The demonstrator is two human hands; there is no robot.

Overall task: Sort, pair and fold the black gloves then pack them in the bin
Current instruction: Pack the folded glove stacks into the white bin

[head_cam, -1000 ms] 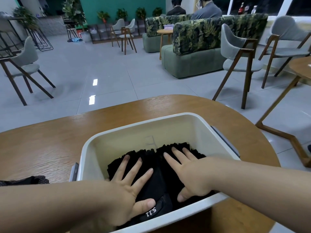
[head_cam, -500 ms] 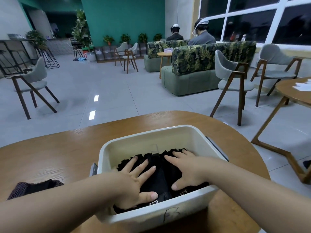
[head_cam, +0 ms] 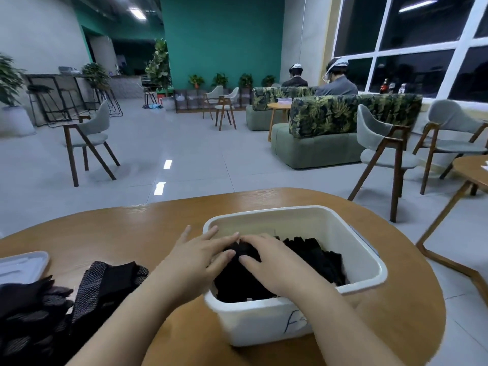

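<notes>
A white plastic bin (head_cam: 367, 249) stands on the round wooden table (head_cam: 137, 228) and holds folded black gloves (head_cam: 314, 257). My left hand (head_cam: 195, 260) reaches over the bin's left rim, fingers laid flat on the left bundle of gloves. My right hand (head_cam: 274, 260) lies beside it inside the bin, fingers flat on the same dark bundle. The two hands' fingertips nearly meet. More black gloves (head_cam: 105, 283) with a dotted texture lie in a loose pile on the table at the left.
A pale tray or lid (head_cam: 21, 265) sits at the table's left edge. Grey chairs (head_cam: 383, 143), a second wooden table (head_cam: 472, 170) and a leaf-patterned sofa (head_cam: 343, 120) stand beyond. Two people sit far back.
The camera view has lifted and swung left, so the bin now sits right of centre. Both hands have shifted to the bin's left side and come closer together on the gloves.
</notes>
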